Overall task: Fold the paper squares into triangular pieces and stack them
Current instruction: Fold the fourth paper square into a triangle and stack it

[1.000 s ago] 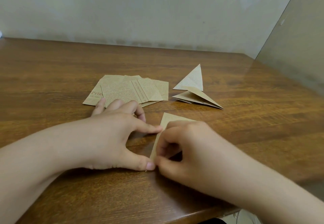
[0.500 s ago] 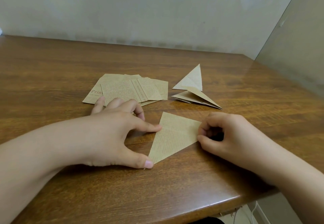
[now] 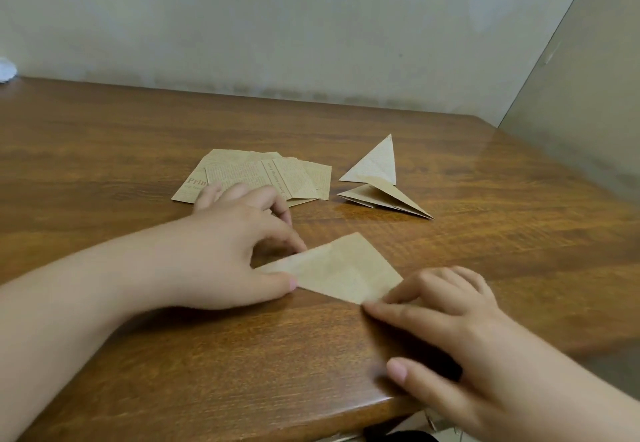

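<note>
Two folded triangles point(image 3: 379, 183) already lie in a loose stack toward one o'clock on the wooden table point(image 3: 104, 151), one tipped up against the other, so only a small part of the job looks done. A fanned pile of flat printed squares point(image 3: 263, 175) waits at about eleven o'clock, and by my reckoning those are all yet to be folded. The piece in work point(image 3: 341, 268) lies flat near the table's front edge, close to the centre of view, and shows a crease across it; whether it counts as finished I cannot tell. The left hand point(image 3: 225, 251) sits at its nine o'clock side, thumb tip pressed on the near left point and the forefinger reaching to the upper left edge, the other fingers loosely curled over the table just short of the pile. The right hand point(image 3: 446, 334) is at its five o'clock corner, fingers spread and fairly straight, their tips touching that corner's edge and pinching nothing, the thumb held apart near the table's rim.
</note>
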Demonstrator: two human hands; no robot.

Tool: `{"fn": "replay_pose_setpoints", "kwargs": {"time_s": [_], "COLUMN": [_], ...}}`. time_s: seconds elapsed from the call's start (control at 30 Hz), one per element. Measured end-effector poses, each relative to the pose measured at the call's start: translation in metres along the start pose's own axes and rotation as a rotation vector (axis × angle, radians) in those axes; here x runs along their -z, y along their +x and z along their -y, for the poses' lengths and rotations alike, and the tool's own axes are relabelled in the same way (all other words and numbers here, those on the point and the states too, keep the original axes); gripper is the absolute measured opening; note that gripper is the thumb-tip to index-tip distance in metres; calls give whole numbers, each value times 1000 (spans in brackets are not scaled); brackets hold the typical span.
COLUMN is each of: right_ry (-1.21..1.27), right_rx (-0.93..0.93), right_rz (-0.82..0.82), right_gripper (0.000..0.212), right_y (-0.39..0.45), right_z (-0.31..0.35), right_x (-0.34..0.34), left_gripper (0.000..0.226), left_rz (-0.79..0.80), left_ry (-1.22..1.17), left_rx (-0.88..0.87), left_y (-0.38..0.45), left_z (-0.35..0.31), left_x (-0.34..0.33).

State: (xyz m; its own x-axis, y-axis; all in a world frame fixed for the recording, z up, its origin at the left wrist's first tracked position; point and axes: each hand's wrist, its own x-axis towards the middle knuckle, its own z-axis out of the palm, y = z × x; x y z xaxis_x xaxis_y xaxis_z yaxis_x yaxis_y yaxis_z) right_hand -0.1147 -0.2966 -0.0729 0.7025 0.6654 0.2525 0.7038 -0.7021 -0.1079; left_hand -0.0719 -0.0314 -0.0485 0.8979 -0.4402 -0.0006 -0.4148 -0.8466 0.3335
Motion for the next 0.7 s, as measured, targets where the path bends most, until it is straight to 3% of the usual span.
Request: {"fn": "replay_pose_setpoints", "kwargs": {"time_s": [0.1, 0.17, 0.23, 0.37, 0.57, 0.7], "right_ry": [-65, -103, -109, -32, 144, 204], "right_rx": [-13, -41, -59, 28, 53, 80], "right_rz": [-127, -171, -180, -162, -16, -12], "right_gripper": [57, 65, 67, 53, 40, 26], "right_y": [0, 4, 10, 17, 1, -7], "right_z": [21, 32, 43, 51, 16, 17], "right_x": [-12, -17, -20, -19, 8, 5], "left_gripper": [34, 25, 19, 40, 62, 54], "left_rz": [-263, -355, -299, -123, -115, -107], "left_ry": [101, 122, 80, -17, -8, 4], "left_rx": [-145, -200, -281, -362, -342, -318], "left_y": [0, -2, -4, -3, -3, -3], "left_z": [-4, -7, -13, -13, -12, -16], "left_x": [-12, -14, -15, -25, -24, -25]}}
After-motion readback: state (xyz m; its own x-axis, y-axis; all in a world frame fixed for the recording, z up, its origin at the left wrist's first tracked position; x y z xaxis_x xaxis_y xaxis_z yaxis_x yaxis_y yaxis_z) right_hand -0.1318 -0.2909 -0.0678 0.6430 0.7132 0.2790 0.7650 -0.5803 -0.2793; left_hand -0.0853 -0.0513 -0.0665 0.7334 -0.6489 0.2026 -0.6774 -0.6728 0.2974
